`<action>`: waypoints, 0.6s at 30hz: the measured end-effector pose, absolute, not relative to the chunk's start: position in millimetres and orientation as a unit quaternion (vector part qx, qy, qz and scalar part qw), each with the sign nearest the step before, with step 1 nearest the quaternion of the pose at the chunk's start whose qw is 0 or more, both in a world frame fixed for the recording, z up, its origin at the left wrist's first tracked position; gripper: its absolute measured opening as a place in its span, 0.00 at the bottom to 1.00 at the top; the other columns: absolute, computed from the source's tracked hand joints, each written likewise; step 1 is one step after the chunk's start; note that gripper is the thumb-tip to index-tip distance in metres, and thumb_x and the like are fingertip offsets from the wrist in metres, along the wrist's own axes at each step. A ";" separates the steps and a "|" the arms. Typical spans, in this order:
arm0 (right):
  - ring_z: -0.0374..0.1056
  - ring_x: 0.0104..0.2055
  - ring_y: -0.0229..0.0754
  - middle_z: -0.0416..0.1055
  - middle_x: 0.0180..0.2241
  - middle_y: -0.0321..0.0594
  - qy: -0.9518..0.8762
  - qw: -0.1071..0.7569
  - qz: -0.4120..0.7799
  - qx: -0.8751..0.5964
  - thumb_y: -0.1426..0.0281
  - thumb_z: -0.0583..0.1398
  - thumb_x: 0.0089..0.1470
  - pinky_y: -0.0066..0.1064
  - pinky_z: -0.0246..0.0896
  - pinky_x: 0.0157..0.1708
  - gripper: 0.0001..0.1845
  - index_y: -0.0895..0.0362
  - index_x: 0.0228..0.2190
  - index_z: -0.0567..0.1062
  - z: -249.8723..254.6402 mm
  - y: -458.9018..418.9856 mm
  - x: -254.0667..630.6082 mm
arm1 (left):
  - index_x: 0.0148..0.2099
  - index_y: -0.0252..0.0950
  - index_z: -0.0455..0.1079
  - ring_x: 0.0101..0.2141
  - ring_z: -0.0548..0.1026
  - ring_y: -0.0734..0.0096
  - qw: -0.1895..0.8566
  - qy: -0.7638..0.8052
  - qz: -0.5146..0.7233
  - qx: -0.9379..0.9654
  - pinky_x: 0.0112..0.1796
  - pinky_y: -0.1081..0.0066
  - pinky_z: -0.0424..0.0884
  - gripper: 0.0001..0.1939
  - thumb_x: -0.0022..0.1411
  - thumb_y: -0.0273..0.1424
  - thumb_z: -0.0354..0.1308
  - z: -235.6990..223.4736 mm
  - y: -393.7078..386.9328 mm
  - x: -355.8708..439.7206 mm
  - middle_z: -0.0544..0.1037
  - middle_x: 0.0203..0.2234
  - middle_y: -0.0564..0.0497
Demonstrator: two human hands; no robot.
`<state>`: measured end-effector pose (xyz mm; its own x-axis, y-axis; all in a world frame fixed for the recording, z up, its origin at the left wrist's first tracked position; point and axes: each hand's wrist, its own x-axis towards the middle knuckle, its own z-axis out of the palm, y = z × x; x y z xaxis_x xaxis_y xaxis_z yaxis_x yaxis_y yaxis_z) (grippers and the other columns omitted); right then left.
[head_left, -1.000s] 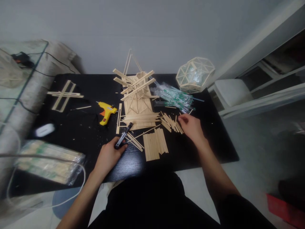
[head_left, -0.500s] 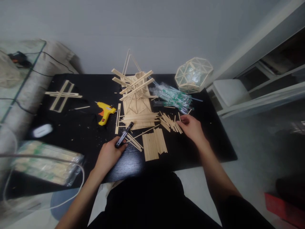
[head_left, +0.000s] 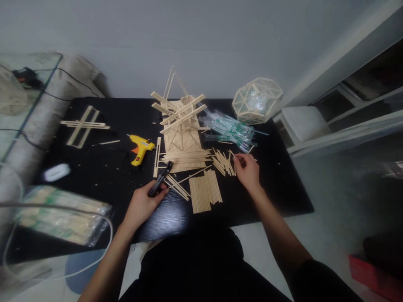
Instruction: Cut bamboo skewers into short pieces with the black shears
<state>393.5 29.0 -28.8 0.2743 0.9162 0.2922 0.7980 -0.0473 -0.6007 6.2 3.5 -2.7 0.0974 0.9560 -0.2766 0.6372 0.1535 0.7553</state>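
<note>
My left hand (head_left: 147, 201) is wrapped round a dark utility knife (head_left: 161, 178), which points up and away over the table. Just beyond that hand, a few loose wooden sticks (head_left: 179, 187) lie crossed. My right hand (head_left: 248, 170) is pinched on a thin short wooden stick (head_left: 232, 154) at the edge of a scattered pile of short sticks (head_left: 222, 161). Between my hands lies a flat row of trimmed sticks (head_left: 201, 193). Behind it, a stick-built model (head_left: 182, 140) stands on a slatted base, with a bundle of long sticks (head_left: 185, 156) across its front.
A yellow glue gun (head_left: 140, 149) lies left of the model, near a crossed stick frame (head_left: 85, 126). Plastic wrappers (head_left: 231, 128) and a faceted stick-framed globe (head_left: 257, 100) are at the back right. A bagged stick pack (head_left: 63, 214) and a white cable (head_left: 108, 235) are front left.
My right hand has shifted left and closer to the short-stick pile, with the thin stick now tilted differently. The utility knife in my left hand has turned slightly.
</note>
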 end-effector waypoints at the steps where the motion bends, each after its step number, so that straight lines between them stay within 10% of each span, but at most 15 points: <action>1: 0.70 0.34 0.47 0.76 0.37 0.46 -0.596 0.350 0.087 -0.718 0.58 0.58 0.63 0.40 0.68 0.42 0.16 0.56 0.40 0.79 -28.9 29.3 393.2 | 0.38 0.38 0.77 0.27 0.74 0.67 0.406 0.643 0.201 0.617 0.32 0.71 0.68 0.19 0.59 0.49 0.63 -2.4 4.5 6.2 0.79 0.26 0.54; 18: 0.69 0.33 0.45 0.78 0.37 0.46 -0.589 0.363 0.096 -0.715 0.59 0.60 0.59 0.38 0.67 0.41 0.16 0.57 0.40 0.80 -34.4 37.2 396.2 | 0.39 0.40 0.77 0.29 0.78 0.62 0.336 0.651 0.153 0.664 0.33 0.70 0.67 0.18 0.59 0.49 0.60 1.7 7.6 13.7 0.83 0.30 0.52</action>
<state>396.2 37.2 -34.4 0.2874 0.9125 0.2912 0.7738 -0.0419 -0.6321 13.7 7.6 1.7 0.1063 0.9665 -0.2337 0.7604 0.0724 0.6454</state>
